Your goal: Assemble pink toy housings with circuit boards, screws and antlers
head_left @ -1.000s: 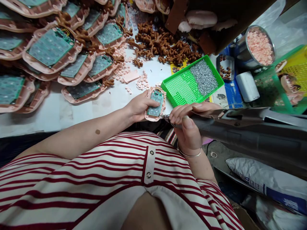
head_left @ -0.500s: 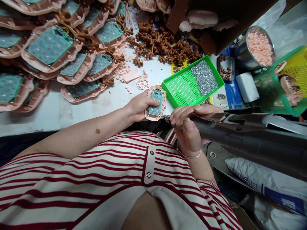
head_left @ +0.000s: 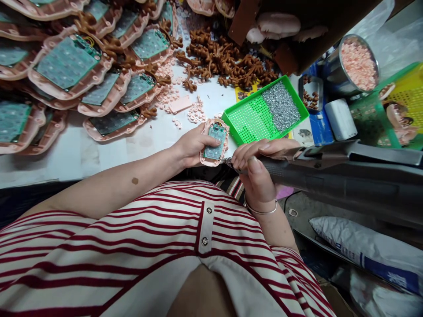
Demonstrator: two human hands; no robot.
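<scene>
My left hand [head_left: 195, 145] grips a small pink plastic casing [head_left: 205, 159] by its left side, the thumb lying across the green circuit board [head_left: 213, 149] set in it. My right hand [head_left: 256, 165] is wrapped round the front of a dark electric screwdriver [head_left: 297, 171] that extends off to the right. The metal bit of the screwdriver touches the casing's lower right edge. Whether a screw sits under the bit is too small to tell. Just beyond the casing lies a green perforated tray [head_left: 246, 127] with many small silver screws [head_left: 282, 105] at its right end.
Pink casings with boards [head_left: 69, 61] are stacked at the left. Brown branching plastic parts [head_left: 228, 57] lie in a heap at the back, near small pink pieces [head_left: 196, 110]. A metal pot [head_left: 337, 66] and a green basket [head_left: 370, 119] stand at the right.
The rear of the screwdriver has swung slightly upward in view, and my right hand has shifted a little with it. My left hand and the casing have stayed in place.
</scene>
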